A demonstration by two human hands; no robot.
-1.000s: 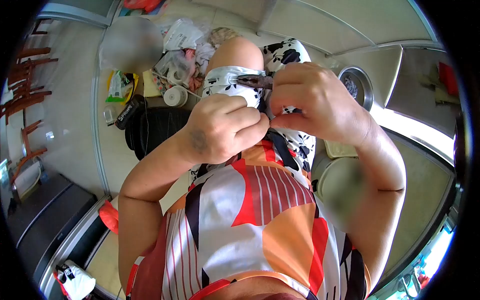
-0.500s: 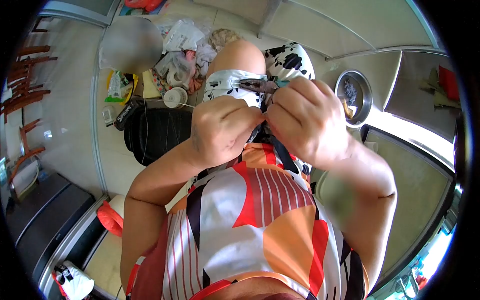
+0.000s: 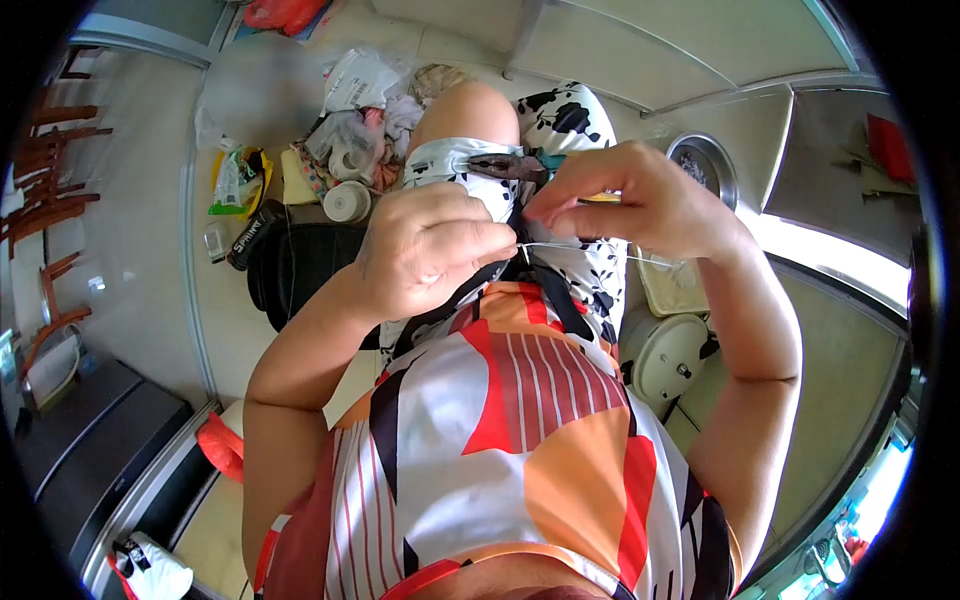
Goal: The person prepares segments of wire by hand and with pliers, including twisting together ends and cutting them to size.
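Note:
My left hand (image 3: 430, 245) is closed in front of my lap, thumb and forefinger pinching a thin white thread (image 3: 575, 246). From those fingertips the thread runs rightward below my right hand. My right hand (image 3: 645, 200) hovers just above the thread, its fingers curved and thumb and forefinger parted. No object shows between them. Pliers (image 3: 497, 166) with dark jaws lie across the patterned cloth over my knees, their handles partly hidden by my right hand.
A round white tub (image 3: 347, 202) stands left of my knee beside plastic bags (image 3: 365, 80) and cloths. Nearby are a black seat (image 3: 320, 265) and a black bottle (image 3: 256, 232). To the right are a metal bowl (image 3: 728, 180) and a lidded pot (image 3: 665, 355).
My hands have come apart: the right fingers have loosened from their pinch, and the left hand is slightly lower. The white thread now shows stretching right from my left fingertips.

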